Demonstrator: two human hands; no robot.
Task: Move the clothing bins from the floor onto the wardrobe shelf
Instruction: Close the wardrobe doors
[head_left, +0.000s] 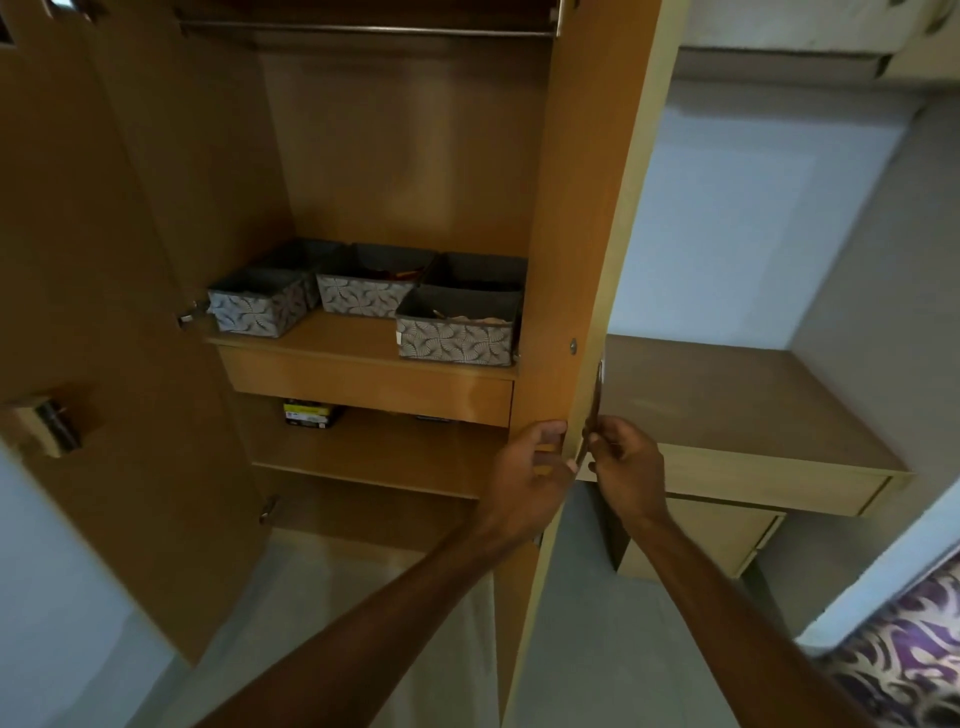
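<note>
Several grey patterned fabric bins stand on the wardrobe shelf (353, 340): one at the front left (254, 306), one in the middle (363, 291), one at the front right (457, 332), with more behind them. The right wardrobe door (582, 208) stands edge-on to me. My left hand (530, 467) grips its edge from the inner side. My right hand (623, 462) holds the door's slim handle on the outer side.
The left wardrobe door (104, 312) swings wide open. A hanging rail (363, 28) runs across the top. A lower shelf holds a small dark box (309, 415). A low desk with drawers (737, 431) stands at the right, a patterned bedspread (904, 660) at the lower right.
</note>
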